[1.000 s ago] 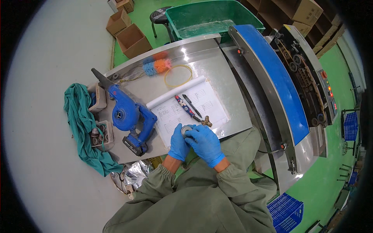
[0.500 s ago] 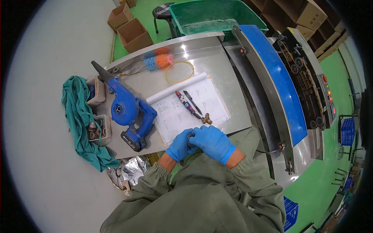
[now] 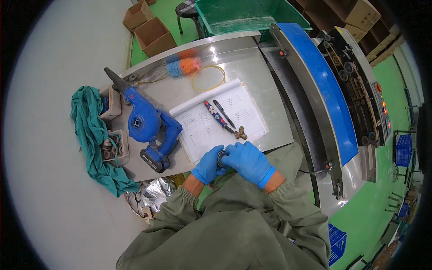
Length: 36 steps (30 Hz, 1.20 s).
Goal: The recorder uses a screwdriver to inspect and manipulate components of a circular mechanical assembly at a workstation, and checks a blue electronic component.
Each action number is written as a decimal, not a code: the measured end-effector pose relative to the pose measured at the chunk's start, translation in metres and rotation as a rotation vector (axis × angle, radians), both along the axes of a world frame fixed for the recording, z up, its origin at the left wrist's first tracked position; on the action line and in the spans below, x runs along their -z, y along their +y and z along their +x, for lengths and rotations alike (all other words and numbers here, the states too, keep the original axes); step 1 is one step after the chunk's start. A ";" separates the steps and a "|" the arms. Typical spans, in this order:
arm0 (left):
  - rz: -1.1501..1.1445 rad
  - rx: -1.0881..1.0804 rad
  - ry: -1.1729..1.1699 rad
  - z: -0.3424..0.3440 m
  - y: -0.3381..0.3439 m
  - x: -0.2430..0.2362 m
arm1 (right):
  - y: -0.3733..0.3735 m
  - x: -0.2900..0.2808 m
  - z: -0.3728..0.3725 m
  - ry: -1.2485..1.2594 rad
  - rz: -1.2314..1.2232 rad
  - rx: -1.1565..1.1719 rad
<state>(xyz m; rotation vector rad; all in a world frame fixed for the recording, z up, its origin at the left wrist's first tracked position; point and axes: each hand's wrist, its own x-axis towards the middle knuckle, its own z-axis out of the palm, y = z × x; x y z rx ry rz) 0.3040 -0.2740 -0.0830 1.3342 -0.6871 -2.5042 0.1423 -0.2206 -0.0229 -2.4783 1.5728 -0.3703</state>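
Head view, and closest in are the person's olive-green cloth sleeves [image 3: 299, 198], gathered at the wrists. Between the blue-gloved left hand [image 3: 208, 165] and the blue-gloved right hand [image 3: 250, 164] is a small, dark, round, metal-looking piece [image 3: 221, 158], held at the near edge of the grey metal surface [image 3: 273, 128], presumably so both hands reach it comfortably under the eyes. The left fingers curl closed around one side; the right fingers are drawn together on the other, tips against it, though the gloves hide part of that grip.

Just beyond, white printed sheets [image 3: 196, 146] lie within easy reading. On them rest a slim black pen [image 3: 224, 114] and a flower-patterned dark-blue handle [image 3: 215, 115], side by side, probably for quick reach; a knobbly brown lobed piece [image 3: 241, 132] sits at the handle's end, joined or not I can't tell. Leftward, a blue plastic blower [image 3: 143, 123] lies with its nozzle pointing away. Farther back, I see a fluffy blue-and-orange duster [image 3: 188, 66] near a thin yellow loop [image 3: 223, 77], then a deep green plastic tub [image 3: 205, 19].
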 end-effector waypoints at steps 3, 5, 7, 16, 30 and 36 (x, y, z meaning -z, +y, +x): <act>-0.016 0.012 -0.014 0.001 0.003 0.005 | 0.002 -0.016 0.006 0.108 0.005 -0.054; 0.127 -0.025 0.087 0.000 0.002 0.000 | 0.003 -0.014 0.003 0.017 -0.019 -0.019; 0.183 -0.097 0.100 -0.005 0.001 -0.008 | 0.005 -0.009 0.004 -0.072 -0.042 0.016; 0.067 -0.215 0.118 -0.011 0.001 -0.003 | 0.018 0.018 0.020 -0.710 0.051 0.442; 0.165 -0.210 0.435 -0.001 -0.016 -0.005 | -0.018 0.087 -0.038 -0.969 0.447 1.003; 0.146 -0.305 0.441 0.009 -0.020 0.001 | -0.031 0.114 -0.020 -0.821 -0.131 1.033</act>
